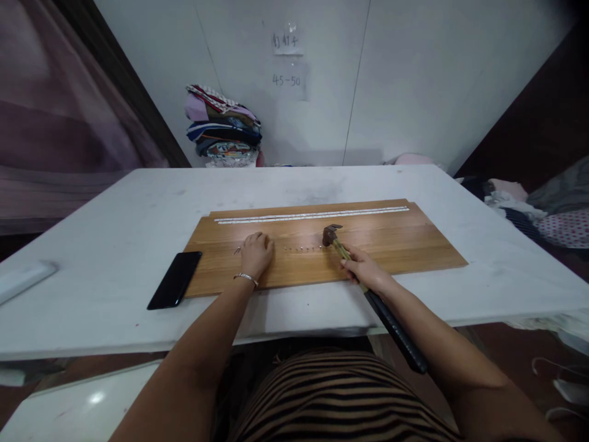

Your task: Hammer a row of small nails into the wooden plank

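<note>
Striped shirt [340, 399] foremost, apparent nails [302, 249] sit between left hand [256, 253] and hammerhead [328, 235].

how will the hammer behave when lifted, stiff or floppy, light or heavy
The hammer is probably stiff, since its handle looks straight. The metallic-looking claw head likely makes that end heavy. With the right hand near the head, the long black grip may feel trailing.

Nails [308, 248] on board [391, 245]; phone [175, 280] leftward
</note>
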Tool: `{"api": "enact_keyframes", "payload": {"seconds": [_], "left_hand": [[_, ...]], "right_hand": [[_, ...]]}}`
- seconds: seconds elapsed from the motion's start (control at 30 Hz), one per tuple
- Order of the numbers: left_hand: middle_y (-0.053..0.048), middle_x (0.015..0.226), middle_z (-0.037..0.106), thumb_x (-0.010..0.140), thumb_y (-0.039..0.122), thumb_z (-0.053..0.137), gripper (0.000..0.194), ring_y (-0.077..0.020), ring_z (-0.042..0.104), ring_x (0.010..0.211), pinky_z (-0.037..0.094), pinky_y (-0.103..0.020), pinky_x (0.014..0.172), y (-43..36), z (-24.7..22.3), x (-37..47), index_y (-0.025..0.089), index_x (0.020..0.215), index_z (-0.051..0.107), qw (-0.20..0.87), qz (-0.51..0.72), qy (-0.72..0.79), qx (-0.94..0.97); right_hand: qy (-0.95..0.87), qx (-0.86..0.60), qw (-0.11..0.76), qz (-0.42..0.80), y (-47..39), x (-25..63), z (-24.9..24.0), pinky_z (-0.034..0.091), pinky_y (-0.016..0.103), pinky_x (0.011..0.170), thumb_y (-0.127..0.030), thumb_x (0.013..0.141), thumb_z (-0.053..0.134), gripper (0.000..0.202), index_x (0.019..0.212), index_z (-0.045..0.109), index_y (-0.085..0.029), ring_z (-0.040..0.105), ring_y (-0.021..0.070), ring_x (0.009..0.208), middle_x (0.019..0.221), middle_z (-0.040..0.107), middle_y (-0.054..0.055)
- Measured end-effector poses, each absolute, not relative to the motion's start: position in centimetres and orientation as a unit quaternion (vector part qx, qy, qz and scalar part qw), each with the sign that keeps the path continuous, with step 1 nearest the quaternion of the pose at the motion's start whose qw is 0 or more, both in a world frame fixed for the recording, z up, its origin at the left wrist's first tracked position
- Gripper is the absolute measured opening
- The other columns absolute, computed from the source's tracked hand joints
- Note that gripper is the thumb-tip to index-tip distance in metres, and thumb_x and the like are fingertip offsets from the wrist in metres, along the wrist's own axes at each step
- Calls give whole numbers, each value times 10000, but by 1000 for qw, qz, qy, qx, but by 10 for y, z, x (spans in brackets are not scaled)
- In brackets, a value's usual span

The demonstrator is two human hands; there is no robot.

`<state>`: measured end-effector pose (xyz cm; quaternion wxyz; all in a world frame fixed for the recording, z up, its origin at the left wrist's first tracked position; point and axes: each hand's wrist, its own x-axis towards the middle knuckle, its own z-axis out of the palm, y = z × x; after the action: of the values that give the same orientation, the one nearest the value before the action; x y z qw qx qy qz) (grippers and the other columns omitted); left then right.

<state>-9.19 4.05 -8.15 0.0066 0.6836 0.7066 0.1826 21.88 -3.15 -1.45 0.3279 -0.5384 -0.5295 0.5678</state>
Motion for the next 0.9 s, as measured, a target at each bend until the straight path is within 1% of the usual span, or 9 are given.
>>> {"api": "enact_keyframes", "payload": {"seconds": [0.07, 0.23, 0.47, 0.7, 0.9], "left_hand": [[-114, 1157, 659, 909, 347, 443, 271, -281, 554, 1141, 406, -441, 1017, 40, -81, -92, 208, 965, 670, 6, 181, 707, 683], [-108, 1184, 656, 906, 335, 450, 267, -277, 547, 1153, 402, -439, 1018, 41, -82, -92, 212, 990, 672, 4, 186, 708, 681], [-111, 1158, 655, 909, 349, 446, 263, -278, 553, 1139, 402, -431, 1009, 42, -83, -93, 210, 954, 664, 8, 178, 706, 685], [-111, 1155, 657, 906, 348, 446, 261, -279, 550, 1140, 403, -440, 1009, 41, -82, -93, 208, 951, 662, 11, 189, 705, 683], [-118, 1155, 655, 909, 344, 440, 266, -290, 545, 1152, 399, -451, 1015, 41, -82, -92, 210, 959, 665, 13, 187, 707, 682]], "right_hand": [[-534, -530, 332, 568, -31, 219, -14, 332, 200, 380, -260, 732, 557, 627, 1355, 553, -187, 420, 66, 436, 708, 546, -46], [-537, -524, 343, 565, -31, 220, -11, 341, 203, 380, -266, 726, 560, 666, 1385, 520, -178, 419, 68, 434, 700, 533, -55], [-529, -539, 330, 566, -31, 217, -13, 334, 215, 379, -274, 712, 556, 621, 1322, 565, -158, 416, 72, 427, 691, 542, -49], [-527, -537, 336, 566, -32, 220, -11, 339, 207, 389, -262, 724, 573, 636, 1356, 555, -189, 433, 76, 449, 704, 539, -43], [-538, -523, 336, 569, -31, 220, -13, 337, 196, 386, -262, 727, 567, 585, 1308, 588, -196, 421, 62, 440, 718, 549, -44]]}}
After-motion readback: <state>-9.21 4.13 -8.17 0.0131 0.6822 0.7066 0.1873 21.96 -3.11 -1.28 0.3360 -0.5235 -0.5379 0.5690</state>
